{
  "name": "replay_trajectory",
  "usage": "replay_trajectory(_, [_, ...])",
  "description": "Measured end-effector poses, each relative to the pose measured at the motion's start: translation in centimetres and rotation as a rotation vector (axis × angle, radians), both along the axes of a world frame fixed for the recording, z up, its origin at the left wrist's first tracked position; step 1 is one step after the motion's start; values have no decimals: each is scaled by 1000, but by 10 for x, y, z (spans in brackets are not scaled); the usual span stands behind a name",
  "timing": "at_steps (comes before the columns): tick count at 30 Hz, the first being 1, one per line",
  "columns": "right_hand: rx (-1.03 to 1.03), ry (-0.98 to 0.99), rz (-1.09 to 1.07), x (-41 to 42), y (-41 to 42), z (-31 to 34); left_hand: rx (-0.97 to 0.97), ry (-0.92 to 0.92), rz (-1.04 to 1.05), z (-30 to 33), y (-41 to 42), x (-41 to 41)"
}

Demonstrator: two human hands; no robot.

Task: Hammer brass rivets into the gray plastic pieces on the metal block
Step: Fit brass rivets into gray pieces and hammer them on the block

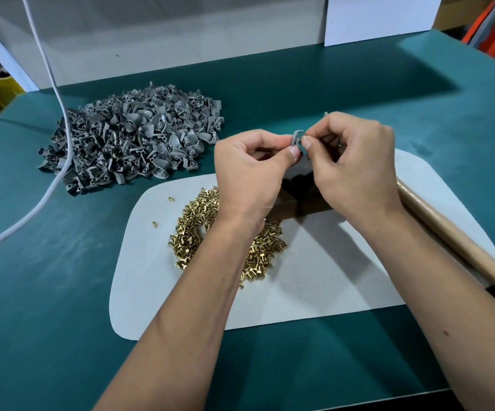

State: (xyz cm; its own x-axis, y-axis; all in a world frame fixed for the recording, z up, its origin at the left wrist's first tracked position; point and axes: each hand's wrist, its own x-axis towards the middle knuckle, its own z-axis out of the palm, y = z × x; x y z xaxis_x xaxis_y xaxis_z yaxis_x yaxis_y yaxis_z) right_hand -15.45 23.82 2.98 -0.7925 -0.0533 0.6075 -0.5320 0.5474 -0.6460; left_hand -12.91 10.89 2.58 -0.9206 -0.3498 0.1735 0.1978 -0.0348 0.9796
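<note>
My left hand (249, 167) and my right hand (356, 161) meet above the white mat (323, 277), both pinching one small gray plastic piece (297, 139) between thumb and fingertips. Under the hands lies a dark metal block (296, 197), mostly hidden by them. A heap of brass rivets (192, 229) lies on the mat beneath my left wrist. A wooden hammer handle (448, 232) runs along the mat's right side; its head is hidden behind my right hand. Whether a rivet is in the fingers cannot be seen.
A large pile of gray plastic pieces (130, 137) sits at the back left on the green table (47, 292). A white cable (53, 93) crosses that pile. Two stray rivets (170, 199) lie on the mat's left. White boxes (379, 19) stand at the back.
</note>
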Motion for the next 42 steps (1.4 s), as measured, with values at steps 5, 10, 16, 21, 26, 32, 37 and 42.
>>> replay_trajectory(5, [-5, -28, -11, 0, 0, -1, -35, -17, 6, -2, 1, -1])
replay_trajectory(10, [17, -44, 54, -2, 2, 1, -27, -37, 2, 2, -6, -2])
replay_trajectory(16, [106, 54, 102, -3, 3, 1, 52, -102, 37, 6, -12, -1])
replay_trajectory(21, [125, 120, 117, -4, 6, -1, 135, -142, -4, 9, -13, 1])
replay_trajectory(26, [139, 154, 118, -6, 7, -2, 223, -170, -89, 10, -15, -1])
replay_trajectory(32, [135, 136, 110, -7, 7, -3, 270, -147, -143, 8, -17, -2])
replay_trajectory(37, [105, 68, 107, -6, 6, -2, 181, -72, -199, 2, -17, -1])
replay_trajectory(42, [83, 43, 104, -5, 6, 0, 169, -38, -204, 1, -19, -2])
